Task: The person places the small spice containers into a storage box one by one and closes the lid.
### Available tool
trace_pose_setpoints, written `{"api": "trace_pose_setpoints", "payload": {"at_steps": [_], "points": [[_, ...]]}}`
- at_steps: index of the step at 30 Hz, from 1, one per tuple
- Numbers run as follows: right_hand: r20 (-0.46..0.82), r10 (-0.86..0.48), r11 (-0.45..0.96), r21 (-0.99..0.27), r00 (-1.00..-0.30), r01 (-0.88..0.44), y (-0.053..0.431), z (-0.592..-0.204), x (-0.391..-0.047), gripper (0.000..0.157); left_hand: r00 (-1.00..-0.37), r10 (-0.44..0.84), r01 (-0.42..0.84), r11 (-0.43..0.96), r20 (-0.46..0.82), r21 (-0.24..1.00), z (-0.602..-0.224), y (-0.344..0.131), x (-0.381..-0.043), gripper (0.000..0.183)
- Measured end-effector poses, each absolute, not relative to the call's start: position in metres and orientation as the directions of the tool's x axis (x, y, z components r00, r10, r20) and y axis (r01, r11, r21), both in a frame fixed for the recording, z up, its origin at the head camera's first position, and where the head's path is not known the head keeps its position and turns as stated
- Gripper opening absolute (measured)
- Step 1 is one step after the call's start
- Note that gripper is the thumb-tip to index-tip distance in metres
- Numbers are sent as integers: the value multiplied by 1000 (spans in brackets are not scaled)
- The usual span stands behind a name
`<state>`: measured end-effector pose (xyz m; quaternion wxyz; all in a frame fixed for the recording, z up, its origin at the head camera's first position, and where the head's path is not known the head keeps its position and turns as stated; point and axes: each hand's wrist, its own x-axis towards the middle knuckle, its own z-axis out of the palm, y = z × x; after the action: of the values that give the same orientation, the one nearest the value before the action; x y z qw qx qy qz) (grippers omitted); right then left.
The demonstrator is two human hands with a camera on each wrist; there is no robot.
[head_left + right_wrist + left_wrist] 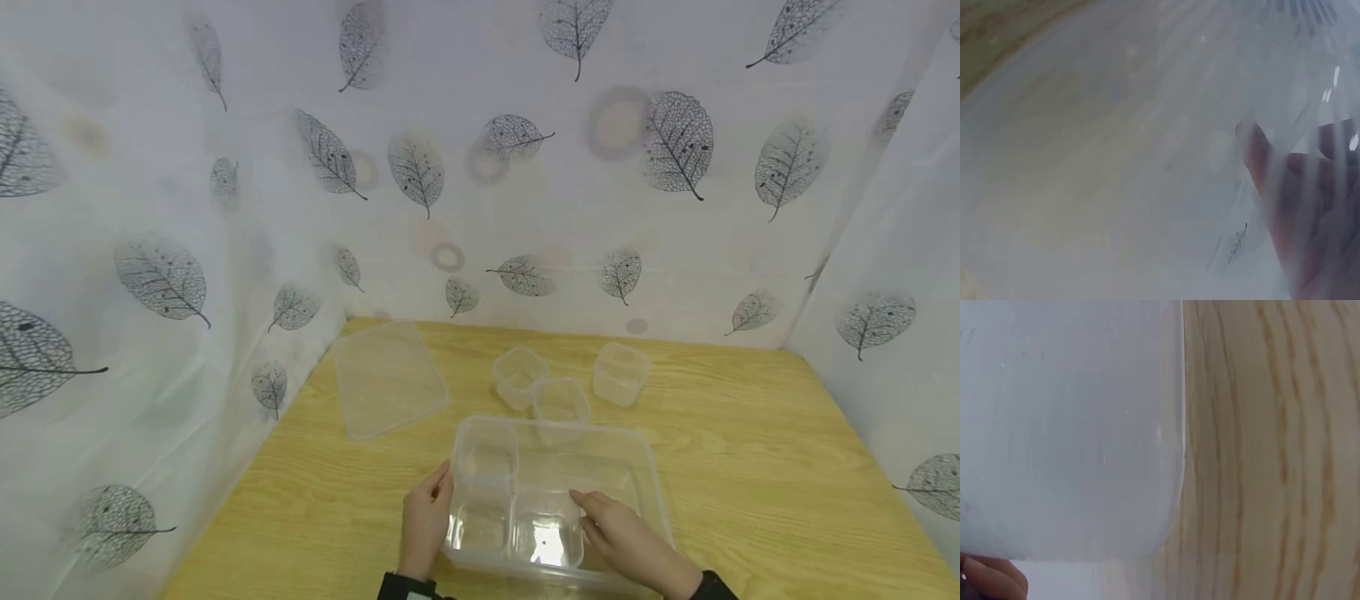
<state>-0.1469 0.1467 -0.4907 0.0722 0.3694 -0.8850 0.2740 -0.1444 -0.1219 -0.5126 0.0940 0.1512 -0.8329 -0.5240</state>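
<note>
A large clear plastic box (657, 483) stands near the front of the table, and its wall fills much of the left wrist view. My left hand (426, 521) grips its left side; in the left wrist view only some fingers (994, 578) show at the lower corner. Inside, one small clear container (486, 454) sits at the back left and another (480, 527) at the front left. My right hand (630, 537) reaches into the box and pinches the right rim of a third small container (546, 529), beside the front-left one. Blurred plastic partly veils that hand in the right wrist view.
Behind the box stand small clear containers: one (520, 377) at the back, one (561, 402) close to the box's rear rim, one (622, 373) farther right. A flat translucent lid (390, 379) lies at the back left. Leaf-patterned sheeting (480, 225) encloses the wooden table (772, 467).
</note>
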Motion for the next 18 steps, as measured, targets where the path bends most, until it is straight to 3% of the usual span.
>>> {"api": "trace_pose_setpoints", "payload": {"at_steps": [10, 18], "points": [[379, -616, 539, -436, -690, -721, 161, -473, -156, 35, -934, -358, -166, 410, -8, 897, -511, -123, -145, 31], [265, -560, 633, -474, -785, -612, 176, -444, -163, 41, -932, -362, -176, 434, -8, 884, -510, -122, -143, 31]]}}
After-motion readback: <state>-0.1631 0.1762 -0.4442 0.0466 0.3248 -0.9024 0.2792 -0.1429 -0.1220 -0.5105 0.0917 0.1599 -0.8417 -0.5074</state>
